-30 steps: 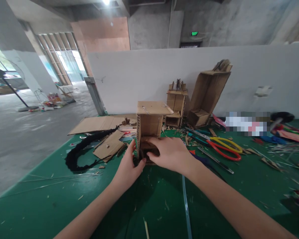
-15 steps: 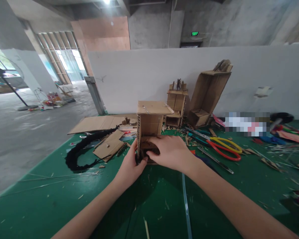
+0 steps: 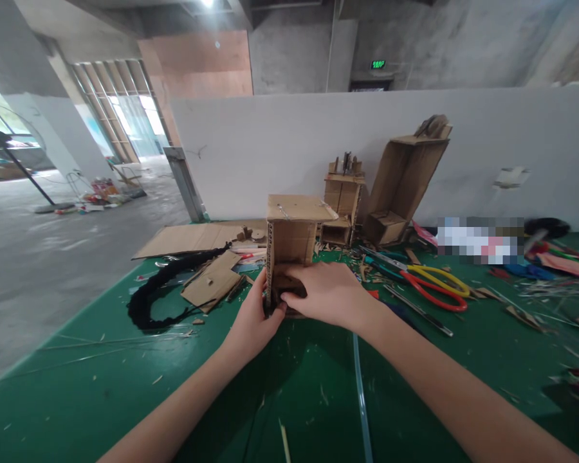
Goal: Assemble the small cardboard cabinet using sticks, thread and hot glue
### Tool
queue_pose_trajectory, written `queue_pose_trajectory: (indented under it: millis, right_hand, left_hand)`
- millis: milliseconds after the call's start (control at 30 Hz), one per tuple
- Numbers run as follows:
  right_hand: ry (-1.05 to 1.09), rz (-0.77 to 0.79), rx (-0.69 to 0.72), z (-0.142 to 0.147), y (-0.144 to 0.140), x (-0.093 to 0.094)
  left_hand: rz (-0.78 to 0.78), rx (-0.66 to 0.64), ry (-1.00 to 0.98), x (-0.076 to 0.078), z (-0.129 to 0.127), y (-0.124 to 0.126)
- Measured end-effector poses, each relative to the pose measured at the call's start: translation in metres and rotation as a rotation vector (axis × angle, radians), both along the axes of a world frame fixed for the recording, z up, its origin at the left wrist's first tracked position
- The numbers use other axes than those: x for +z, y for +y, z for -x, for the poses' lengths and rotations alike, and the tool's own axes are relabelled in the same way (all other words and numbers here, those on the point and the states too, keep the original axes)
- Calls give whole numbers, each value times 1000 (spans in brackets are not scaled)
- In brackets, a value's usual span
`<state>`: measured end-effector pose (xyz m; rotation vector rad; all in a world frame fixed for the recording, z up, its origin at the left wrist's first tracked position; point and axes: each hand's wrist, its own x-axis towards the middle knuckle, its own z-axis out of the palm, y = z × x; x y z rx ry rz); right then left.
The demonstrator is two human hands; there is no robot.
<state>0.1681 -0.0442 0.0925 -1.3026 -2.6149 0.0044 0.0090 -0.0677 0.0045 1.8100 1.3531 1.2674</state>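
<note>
An open-fronted cardboard box (image 3: 293, 239) stands upright on the green table in front of me, with a flat top that juts out to the right. My left hand (image 3: 255, 315) is closed around its lower left wall, fingers outside and thumb at the front. My right hand (image 3: 325, 289) reaches into the lower opening, its fingers curled inside. The thumb of the right hand points left, close to the left thumb. Whatever the right fingertips press or pinch in the box's shadowed bottom is hidden.
Yellow-and-red-handled scissors (image 3: 434, 283), pliers (image 3: 386, 258) and a slim metal knife (image 3: 422, 312) lie to the right. Two more cardboard structures, one small (image 3: 342, 199) and one tall (image 3: 400, 180), stand by the white partition. A black yarn braid (image 3: 142, 308) and cardboard scraps (image 3: 212, 283) lie left.
Almost nothing differs. The right hand's thumb has shifted very slightly left inside the box; the left hand and the box keep their places.
</note>
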Motion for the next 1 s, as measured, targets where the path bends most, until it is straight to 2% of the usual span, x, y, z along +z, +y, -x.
queue_pose_trajectory:
  millis: [333, 567, 1000]
  right_hand:
    - [69, -8, -32, -5, 1, -5]
    - [98, 60, -35, -5, 4, -3]
    - [62, -84, -41, -12, -2, -5]
  left_hand:
    - [5, 10, 9, -2, 0, 0]
    - [0, 8, 31, 1, 0, 0]
    - [7, 15, 19, -2, 1, 0]
